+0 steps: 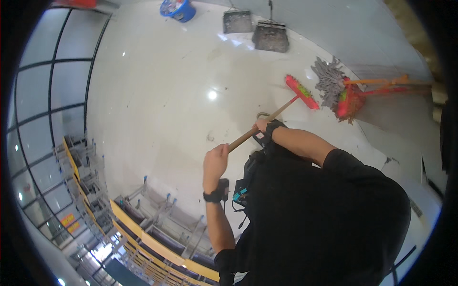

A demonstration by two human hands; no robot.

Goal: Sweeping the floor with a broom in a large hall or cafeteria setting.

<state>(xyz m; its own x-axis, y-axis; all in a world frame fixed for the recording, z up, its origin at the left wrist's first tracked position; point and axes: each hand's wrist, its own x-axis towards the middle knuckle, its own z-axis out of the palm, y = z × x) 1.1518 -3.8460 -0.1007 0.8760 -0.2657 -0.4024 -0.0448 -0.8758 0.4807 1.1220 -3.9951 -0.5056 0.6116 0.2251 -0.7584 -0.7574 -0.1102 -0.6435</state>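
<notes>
A push broom with a red head (301, 92), yellow-green bristles and a wooden handle (243, 140) slants across the view, its head low over or on the pale floor. My left hand (215, 161) is closed around the handle's upper end. Further down, nearer the head, my right hand (263, 125) grips the same handle. Both wrists wear black straps with small devices. Just beyond the broom head lies a grey string mop (327, 80), beside a second red broom head (346, 103) at the wall.
Two dustpans, one grey (237, 22) and one darker (271, 37), stand along the wall. A blue bucket (183, 12) with things in it is at the top. Rows of yellow-edged desks (162, 246) fill the lower left, and a dark-framed glass partition (52, 85) runs along the left.
</notes>
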